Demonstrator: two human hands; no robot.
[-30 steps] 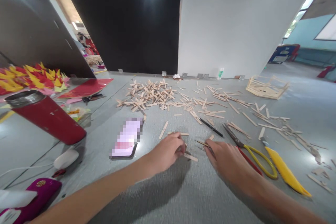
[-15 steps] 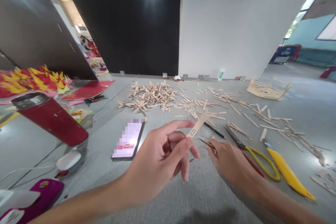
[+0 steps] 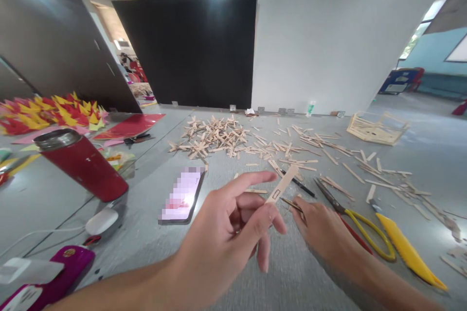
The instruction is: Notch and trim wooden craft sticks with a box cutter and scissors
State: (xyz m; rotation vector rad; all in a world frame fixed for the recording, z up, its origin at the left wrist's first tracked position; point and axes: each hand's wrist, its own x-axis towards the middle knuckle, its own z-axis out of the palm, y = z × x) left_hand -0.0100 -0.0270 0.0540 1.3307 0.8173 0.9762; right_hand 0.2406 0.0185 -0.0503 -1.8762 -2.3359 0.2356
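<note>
Between thumb and fingers, my left hand [image 3: 237, 233] pinches a flat wooden stick [image 3: 286, 182] that slants up to the right. A small dark rectangle is marked near the stick's lower end. My right hand [image 3: 317, 223] is closed around a thin pointed tool [image 3: 292, 204], its tip close to the stick's marked end; whether they touch I cannot tell. Just beyond lies a black pen-like tool [image 3: 301, 184]. Scissors [image 3: 350, 214] with yellow and red handles rest beside my right hand, and a yellow-handled cutter [image 3: 408, 248] lies further right.
A phone [image 3: 182, 194] lies left of my left hand, near a red bottle [image 3: 83, 165] and a white charger case [image 3: 102, 220]. Wooden pieces [image 3: 215, 136] are heaped and scattered behind my hands. A wooden stick frame [image 3: 377, 129] stands back right, before upright boards [image 3: 310, 53].
The whole view has shifted slightly, so things appear a little further right and lower. My left forefinger is stretched out more; both hands keep their hold on the stick and tool.
</note>
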